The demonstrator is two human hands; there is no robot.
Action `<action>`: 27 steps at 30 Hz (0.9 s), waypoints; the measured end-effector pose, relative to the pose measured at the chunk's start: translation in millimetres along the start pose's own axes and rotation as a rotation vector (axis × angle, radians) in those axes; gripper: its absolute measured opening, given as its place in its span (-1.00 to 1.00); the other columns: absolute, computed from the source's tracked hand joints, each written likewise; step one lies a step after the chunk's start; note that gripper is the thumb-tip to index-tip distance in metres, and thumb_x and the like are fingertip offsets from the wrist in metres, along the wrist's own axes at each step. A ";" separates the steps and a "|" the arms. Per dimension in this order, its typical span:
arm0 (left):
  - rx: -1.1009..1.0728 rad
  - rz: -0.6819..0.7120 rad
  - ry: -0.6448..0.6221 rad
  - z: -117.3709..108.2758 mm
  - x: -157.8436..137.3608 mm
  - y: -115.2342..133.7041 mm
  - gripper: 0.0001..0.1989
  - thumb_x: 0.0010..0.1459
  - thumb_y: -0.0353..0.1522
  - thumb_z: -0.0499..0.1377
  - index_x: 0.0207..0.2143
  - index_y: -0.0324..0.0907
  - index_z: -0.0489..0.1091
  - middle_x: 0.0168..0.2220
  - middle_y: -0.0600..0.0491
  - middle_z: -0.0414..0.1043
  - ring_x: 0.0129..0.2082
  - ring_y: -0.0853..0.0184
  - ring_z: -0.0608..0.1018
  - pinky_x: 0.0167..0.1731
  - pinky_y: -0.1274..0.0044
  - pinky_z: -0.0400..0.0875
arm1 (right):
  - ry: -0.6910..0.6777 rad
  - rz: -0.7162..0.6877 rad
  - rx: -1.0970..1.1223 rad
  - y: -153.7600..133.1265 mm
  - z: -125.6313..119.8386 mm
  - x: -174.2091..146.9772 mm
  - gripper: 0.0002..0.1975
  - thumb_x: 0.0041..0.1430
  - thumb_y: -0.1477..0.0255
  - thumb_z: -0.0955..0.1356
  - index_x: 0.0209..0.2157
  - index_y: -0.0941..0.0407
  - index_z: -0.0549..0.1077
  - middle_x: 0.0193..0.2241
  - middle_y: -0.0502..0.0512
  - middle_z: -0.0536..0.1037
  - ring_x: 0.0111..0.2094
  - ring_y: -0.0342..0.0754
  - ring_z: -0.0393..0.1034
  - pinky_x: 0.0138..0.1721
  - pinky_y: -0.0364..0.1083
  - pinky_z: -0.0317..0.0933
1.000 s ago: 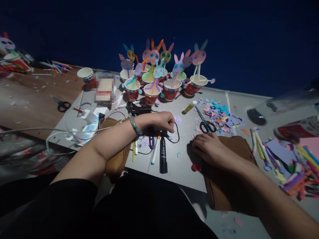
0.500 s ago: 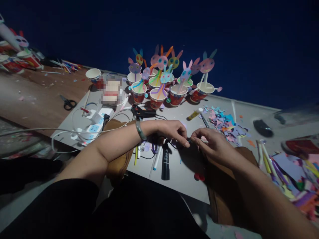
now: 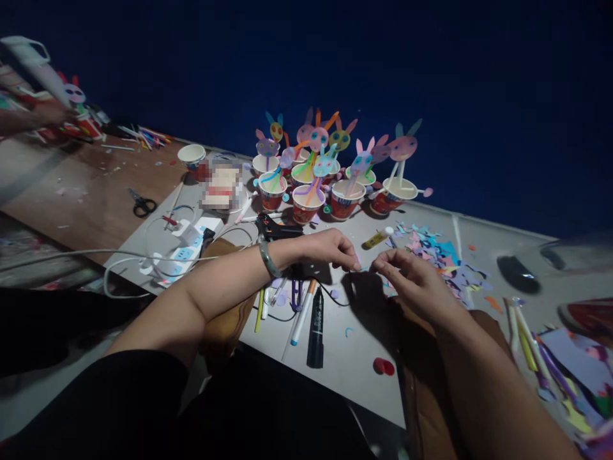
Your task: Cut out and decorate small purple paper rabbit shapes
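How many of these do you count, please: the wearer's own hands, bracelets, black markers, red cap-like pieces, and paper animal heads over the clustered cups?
Left hand and right hand: 2
Bracelet: 1
Black marker: 1
Red cap-like piece: 1
Visible paper animal heads: 10
Total: 15

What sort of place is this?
Probably a craft workspace, judging by the red paper cups holding colourful animal-faced figures, the multicoloured paper scraps and the thick black marker.
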State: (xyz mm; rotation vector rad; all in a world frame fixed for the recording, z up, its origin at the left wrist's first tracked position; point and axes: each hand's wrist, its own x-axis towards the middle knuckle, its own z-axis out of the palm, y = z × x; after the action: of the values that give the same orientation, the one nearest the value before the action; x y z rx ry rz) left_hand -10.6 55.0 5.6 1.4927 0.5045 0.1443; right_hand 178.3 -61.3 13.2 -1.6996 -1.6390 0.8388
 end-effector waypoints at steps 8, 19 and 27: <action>-0.098 0.007 0.151 3.5 3.4 -4.1 -0.67 -0.12 -0.24 0.39 -0.56 -0.29 0.36 -0.63 0.17 0.33 -0.61 0.56 0.30 -0.54 0.62 0.16 | 0.098 0.016 0.189 10.2 2.3 0.9 -0.64 0.13 0.03 0.37 -0.38 0.06 0.44 -0.41 0.09 0.52 -0.33 0.01 0.40 -0.26 -0.02 0.27; -0.152 -0.013 0.147 1.4 1.7 3.1 -0.61 -0.13 -0.15 0.38 -0.50 -0.30 0.38 -0.52 0.11 0.44 -0.57 0.57 0.31 -0.52 0.63 0.14 | -0.198 0.050 0.171 -2.5 4.0 -3.7 -0.56 0.11 0.03 0.38 -0.59 0.08 0.35 -0.67 -0.03 0.33 -0.62 -0.16 0.17 -0.57 -0.13 0.09; -0.146 -0.003 0.071 1.4 3.3 -0.9 -0.62 -0.15 -0.14 0.38 -0.50 -0.31 0.46 -0.56 0.12 0.40 -0.56 0.55 0.32 -0.49 0.61 0.16 | 0.078 0.024 0.258 5.9 15.6 0.5 -0.68 0.00 0.15 0.47 -0.30 0.08 0.51 -0.34 0.11 0.58 -0.29 0.02 0.45 -0.20 -0.01 0.31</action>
State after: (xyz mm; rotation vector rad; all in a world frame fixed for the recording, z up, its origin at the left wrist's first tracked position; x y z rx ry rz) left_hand -7.2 54.9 4.0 1.3481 0.5418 0.2273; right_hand 169.4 -60.9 -0.9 -1.5544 -1.3951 0.9402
